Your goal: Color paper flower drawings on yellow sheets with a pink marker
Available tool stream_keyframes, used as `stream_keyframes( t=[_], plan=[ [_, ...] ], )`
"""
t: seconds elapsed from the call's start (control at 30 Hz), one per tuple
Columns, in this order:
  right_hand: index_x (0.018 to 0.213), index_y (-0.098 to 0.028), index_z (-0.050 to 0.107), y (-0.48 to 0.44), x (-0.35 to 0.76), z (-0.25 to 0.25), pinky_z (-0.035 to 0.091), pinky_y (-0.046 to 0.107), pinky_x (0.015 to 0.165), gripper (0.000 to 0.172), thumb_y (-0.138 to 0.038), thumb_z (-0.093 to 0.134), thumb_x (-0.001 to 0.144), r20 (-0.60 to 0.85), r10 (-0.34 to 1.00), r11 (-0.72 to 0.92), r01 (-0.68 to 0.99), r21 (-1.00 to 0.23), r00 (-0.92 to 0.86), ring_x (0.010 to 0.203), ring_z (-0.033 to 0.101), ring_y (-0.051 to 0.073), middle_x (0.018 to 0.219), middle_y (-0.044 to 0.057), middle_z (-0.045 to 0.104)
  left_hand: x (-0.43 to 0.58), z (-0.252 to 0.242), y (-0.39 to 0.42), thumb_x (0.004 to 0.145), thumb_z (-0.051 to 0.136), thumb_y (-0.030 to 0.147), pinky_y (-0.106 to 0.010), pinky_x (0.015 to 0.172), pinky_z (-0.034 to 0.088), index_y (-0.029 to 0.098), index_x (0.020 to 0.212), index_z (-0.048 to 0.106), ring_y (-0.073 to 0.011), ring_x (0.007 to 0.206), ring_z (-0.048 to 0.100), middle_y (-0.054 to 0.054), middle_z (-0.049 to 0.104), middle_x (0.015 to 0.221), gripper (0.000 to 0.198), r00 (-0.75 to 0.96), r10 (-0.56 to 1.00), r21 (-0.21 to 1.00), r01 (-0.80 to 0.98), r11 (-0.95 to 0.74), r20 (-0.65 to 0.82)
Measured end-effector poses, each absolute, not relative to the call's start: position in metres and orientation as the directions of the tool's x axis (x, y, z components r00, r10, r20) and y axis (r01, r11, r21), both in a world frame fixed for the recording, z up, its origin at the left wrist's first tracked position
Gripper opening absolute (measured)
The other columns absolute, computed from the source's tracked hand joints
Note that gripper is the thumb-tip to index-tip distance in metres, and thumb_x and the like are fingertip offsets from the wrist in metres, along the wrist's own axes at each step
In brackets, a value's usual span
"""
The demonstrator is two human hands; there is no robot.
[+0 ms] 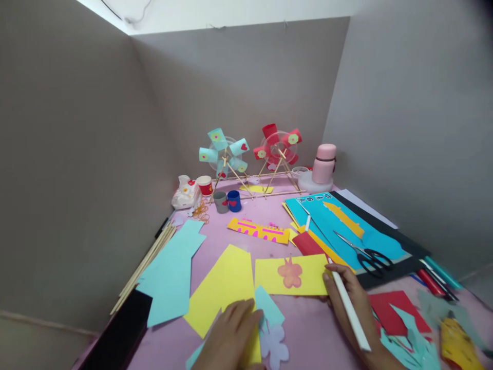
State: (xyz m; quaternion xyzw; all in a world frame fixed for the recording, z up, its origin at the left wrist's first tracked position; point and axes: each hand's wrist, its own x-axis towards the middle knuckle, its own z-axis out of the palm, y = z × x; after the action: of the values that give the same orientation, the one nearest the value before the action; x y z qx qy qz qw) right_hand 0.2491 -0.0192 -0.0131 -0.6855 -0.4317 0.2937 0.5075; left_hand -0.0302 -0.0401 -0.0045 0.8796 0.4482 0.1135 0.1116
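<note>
My right hand (356,300) is closed around a slim white pen (349,306). Its fingertips touch the right end of a yellow paper strip (265,277), which bears a pinkish-orange butterfly (290,273). My left hand (233,334) lies with fingers extended over the lower part of a larger yellow sheet (227,275), partly hiding it. Just right of those fingers are a small light-blue paper piece (269,307) and a pale lilac flower cutout (274,345). Farther back lies an orange paper strip with pink shapes (258,230).
Black-handled scissors (365,255) rest on blue sheets (346,226) at right. Light-blue paper (173,277) and wooden sticks (148,264) lie left. Two paper-bladed wheels, light blue (217,137) and red (270,132), stand behind, near a pink flask (324,165). Red scraps (400,308) lie front right.
</note>
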Motion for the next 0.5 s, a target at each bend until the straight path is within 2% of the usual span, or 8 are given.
stream_keyframes(
  t=[0.1,0.17,0.23,0.33,0.43,0.5],
  plan=[
    [0.100,-0.019,0.057,-0.019,0.252,-0.014,0.043,0.025,0.044,0.036,-0.048,0.054,0.080,0.043,0.898,-0.100,0.300,-0.949,0.437,0.050,0.056,0.018,0.068,0.001,0.061,-0.009,-0.022,-0.047,0.058,0.072,0.060,-0.041,0.090,0.043,0.026,0.123,0.054,-0.0329,0.109,0.054,-0.010,0.057,0.126,0.076,0.616,0.776,0.230,0.742,-0.629,0.135],
    [0.100,-0.019,0.057,-0.019,0.253,-0.015,0.044,0.026,0.045,0.036,-0.048,0.054,0.079,0.052,0.897,-0.090,0.298,-0.950,0.439,0.051,0.057,0.018,0.072,0.002,0.062,-0.002,-0.024,-0.046,0.065,0.072,0.052,-0.045,0.093,0.039,0.022,0.122,0.055,-0.0323,0.107,0.055,-0.012,0.060,0.121,0.066,0.622,0.759,0.176,0.739,-0.651,0.193],
    [0.101,-0.019,0.056,-0.018,0.252,-0.016,0.044,0.026,0.045,0.036,-0.048,0.054,0.079,0.055,0.898,-0.084,0.292,-0.953,0.436,0.051,0.057,0.018,0.070,0.002,0.061,0.001,-0.020,-0.047,0.078,0.065,0.040,-0.047,0.096,0.036,0.018,0.119,0.055,-0.0301,0.108,0.056,-0.012,0.063,0.117,0.048,0.633,0.726,0.126,0.724,-0.678,0.268],
    [0.100,-0.020,0.056,-0.017,0.251,-0.015,0.044,0.026,0.044,0.035,-0.049,0.053,0.080,0.050,0.902,-0.079,0.278,-0.957,0.429,0.050,0.058,0.019,0.064,0.000,0.059,0.002,-0.012,-0.051,0.091,0.049,0.025,-0.042,0.095,0.038,0.017,0.114,0.057,-0.0254,0.106,0.059,-0.011,0.065,0.112,0.026,0.665,0.648,0.091,0.669,-0.738,0.372],
    [0.099,-0.020,0.057,-0.017,0.250,-0.015,0.044,0.025,0.043,0.035,-0.048,0.054,0.080,0.053,0.902,-0.069,0.264,-0.962,0.429,0.051,0.058,0.019,0.065,0.001,0.060,0.003,-0.004,-0.053,0.095,0.039,0.018,-0.036,0.090,0.043,0.020,0.110,0.060,-0.0212,0.100,0.062,-0.006,0.068,0.108,0.026,0.667,0.594,0.124,0.612,-0.781,0.450],
    [0.099,-0.019,0.058,-0.017,0.251,-0.015,0.043,0.025,0.042,0.035,-0.047,0.056,0.079,0.059,0.898,-0.062,0.257,-0.964,0.437,0.050,0.057,0.018,0.065,0.001,0.061,0.006,0.003,-0.053,0.094,0.039,0.017,-0.032,0.085,0.046,0.023,0.106,0.062,-0.0187,0.095,0.065,-0.003,0.070,0.103,0.026,0.629,0.600,0.190,0.595,-0.781,0.495]
  ],
)
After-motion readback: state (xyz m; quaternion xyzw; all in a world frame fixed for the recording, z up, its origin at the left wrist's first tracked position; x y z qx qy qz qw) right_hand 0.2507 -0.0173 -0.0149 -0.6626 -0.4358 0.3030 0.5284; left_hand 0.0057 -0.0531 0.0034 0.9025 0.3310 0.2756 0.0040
